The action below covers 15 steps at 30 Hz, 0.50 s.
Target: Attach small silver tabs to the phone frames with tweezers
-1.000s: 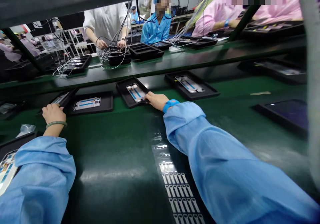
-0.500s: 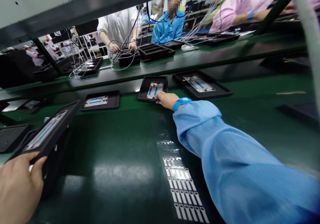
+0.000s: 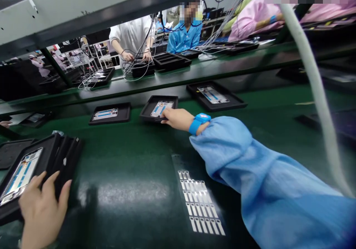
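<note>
My right hand is closed on the near right edge of a black tray, which tilts up slightly. Inside that tray lies a phone frame with blue strips. On the left, my left hand has its fingers spread over the near edge of a stack of black trays that leans to one side. The top tray of the stack carries another phone frame with blue strips. Between my hands and nearer to me lies a clear sheet of white stickers.
Two more black trays with phone frames, a left one and a right one, lie along the back of the green surface. A white cable hangs at right. Co-workers sit beyond the shelf.
My right hand has drawn its tray left and toward me, off its former spot. The tray at my left hand has come down onto the stack, and that hand's fingers have spread.
</note>
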### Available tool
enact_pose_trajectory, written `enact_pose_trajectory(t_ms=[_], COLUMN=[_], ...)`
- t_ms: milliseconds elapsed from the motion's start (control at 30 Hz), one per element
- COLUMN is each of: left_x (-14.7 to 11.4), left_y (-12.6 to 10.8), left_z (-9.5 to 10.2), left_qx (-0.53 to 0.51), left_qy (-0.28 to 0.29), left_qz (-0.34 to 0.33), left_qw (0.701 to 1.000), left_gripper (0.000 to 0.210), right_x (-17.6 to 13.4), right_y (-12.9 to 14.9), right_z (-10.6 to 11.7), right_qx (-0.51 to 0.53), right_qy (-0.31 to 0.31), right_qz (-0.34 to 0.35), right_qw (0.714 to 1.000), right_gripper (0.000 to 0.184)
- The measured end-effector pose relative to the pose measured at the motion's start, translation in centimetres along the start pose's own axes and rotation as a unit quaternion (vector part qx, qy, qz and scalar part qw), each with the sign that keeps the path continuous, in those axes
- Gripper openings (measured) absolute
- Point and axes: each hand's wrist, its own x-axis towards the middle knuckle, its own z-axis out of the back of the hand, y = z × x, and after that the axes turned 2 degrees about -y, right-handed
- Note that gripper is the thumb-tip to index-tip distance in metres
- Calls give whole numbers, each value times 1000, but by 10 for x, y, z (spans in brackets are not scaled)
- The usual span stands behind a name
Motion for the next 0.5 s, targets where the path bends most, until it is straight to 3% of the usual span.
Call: enact_pose_trajectory(t_ms=[67,133,267,367,433,500], left_x=[9,15,17,14,11,7], left_y=[-22,-43,-75,-86,-87,-84], left_z=[-15,-32,-63,-79,-85,-88], left_qx=[2,-45,-113,-131,-133,-125], left_qy=[-4,42,128,169,194,216], left_qz=[-39,-52,-39,-15,17,46], left_qw=[999,997,985,977,972,967], left_gripper=[45,40,40,44,49,55], right_x=[-14,-33,-85,-120,-129,-121], right_y=[25,53,111,146,156,148], right_z=[9,13,11,9,9,10], right_qx=[8,16,34,77,119,148], right_qy=[2,9,4,7,28,60], right_qz=[44,92,232,292,320,299], right_qw=[999,996,972,953,939,941], right_gripper=[25,24,19,20,19,19])
